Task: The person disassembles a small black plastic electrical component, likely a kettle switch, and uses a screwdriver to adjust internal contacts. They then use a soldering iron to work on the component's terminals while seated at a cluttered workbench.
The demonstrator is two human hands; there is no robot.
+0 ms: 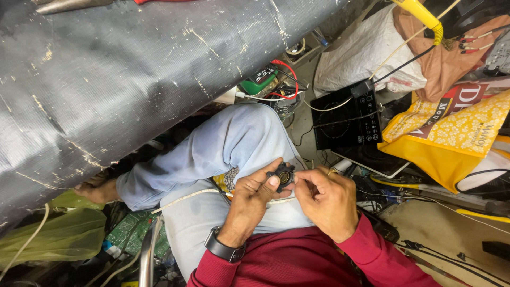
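A small round black part [283, 175] with a shiny ring in its middle is pinched between the thumb and fingers of my left hand [249, 199], over my bent knee in light blue trousers [234, 143]. My right hand [325, 196] is closed beside it, with the fingertips touching the part's right side; whether it holds a thin tool is too small to tell. A black watch sits on my left wrist [226, 248]. Both sleeves are dark red.
A big worn grey sheet [122, 74] fills the upper left. A black induction cooker [345, 119] lies to the right, beside a yellow flowered bag [451, 138] and a white sack [366, 50]. Wires, a green circuit board [130, 234] and tools crowd the floor.
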